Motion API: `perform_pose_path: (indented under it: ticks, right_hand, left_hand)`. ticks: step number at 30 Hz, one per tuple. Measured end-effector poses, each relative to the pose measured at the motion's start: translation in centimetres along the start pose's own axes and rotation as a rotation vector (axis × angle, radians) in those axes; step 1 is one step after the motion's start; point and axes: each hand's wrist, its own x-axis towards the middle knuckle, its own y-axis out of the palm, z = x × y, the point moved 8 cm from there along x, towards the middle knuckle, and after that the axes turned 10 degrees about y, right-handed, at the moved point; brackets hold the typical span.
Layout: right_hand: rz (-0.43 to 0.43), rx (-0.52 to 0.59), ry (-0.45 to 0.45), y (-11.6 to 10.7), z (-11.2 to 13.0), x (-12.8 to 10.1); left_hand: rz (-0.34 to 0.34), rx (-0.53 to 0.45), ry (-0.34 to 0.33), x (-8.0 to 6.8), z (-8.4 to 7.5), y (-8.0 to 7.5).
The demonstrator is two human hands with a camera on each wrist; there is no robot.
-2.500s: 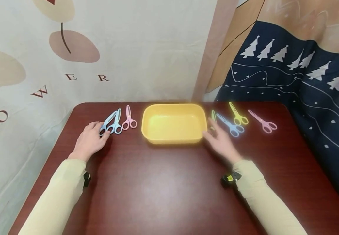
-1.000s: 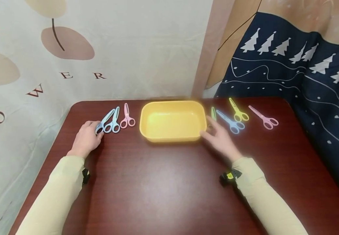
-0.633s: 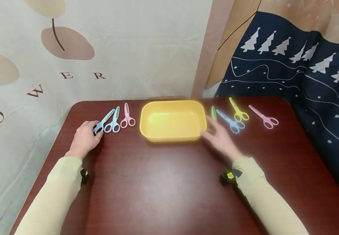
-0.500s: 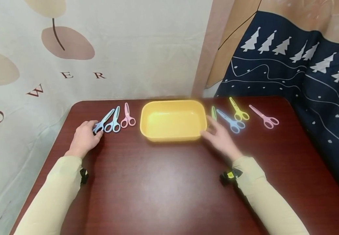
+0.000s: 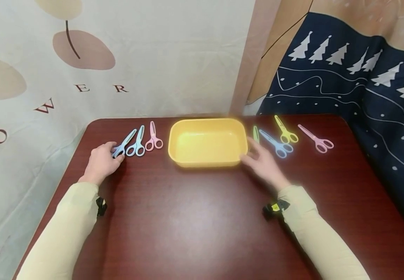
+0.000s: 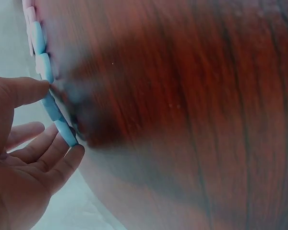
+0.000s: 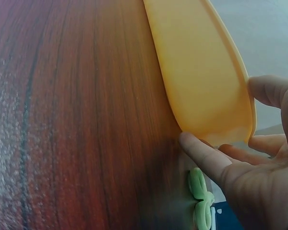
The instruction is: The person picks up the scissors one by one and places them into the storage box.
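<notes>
At the table's left, my left hand [image 5: 102,161] pinches the handles of the leftmost blue scissors [image 5: 124,144] between thumb and fingers, as the left wrist view also shows. Beside them lie light blue scissors [image 5: 137,143] and pink scissors [image 5: 153,138]. My right hand [image 5: 263,165] holds the right near corner of a yellow tray [image 5: 207,161]. In the right wrist view the thumb meets the tray's rim [image 7: 242,67] and a fingertip touches low on its wall. Green scissors [image 5: 256,134] lie right behind that hand, their handles hidden from the head camera.
Right of the tray lie blue scissors [image 5: 277,146], yellow scissors [image 5: 286,132] and pink scissors [image 5: 317,140]. The dark red table [image 5: 188,217] ends at a pale printed cloth [image 5: 174,58] behind and a navy tree-patterned cloth [image 5: 328,85] at the right.
My left hand has shifted a little left with the leftmost blue scissors, widening the gap to the light blue pair. The right hand and the tray have stayed in place.
</notes>
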Motion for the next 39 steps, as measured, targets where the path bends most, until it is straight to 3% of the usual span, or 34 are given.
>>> perform_pose_path:
  ticks: [11,18,22,39]
  right_hand:
    - [0.000,-0.005,0.019,0.09,-0.07,-0.06]
    - [-0.005,-0.012,0.017,0.09,-0.12,0.12]
    - [-0.001,-0.008,0.008,0.10,-0.02,0.09]
    - [0.002,-0.015,0.024,0.13,-0.08,0.09]
  left_hand:
    - [-0.026,-0.019,-0.008,-0.18,-0.18,-0.15]
    - [0.077,0.008,-0.023,0.33,-0.04,0.07]
    - [0.099,0.002,-0.016,0.32,0.02,0.35]
    - [-0.004,-0.001,0.058,-0.22,-0.47,-0.29]
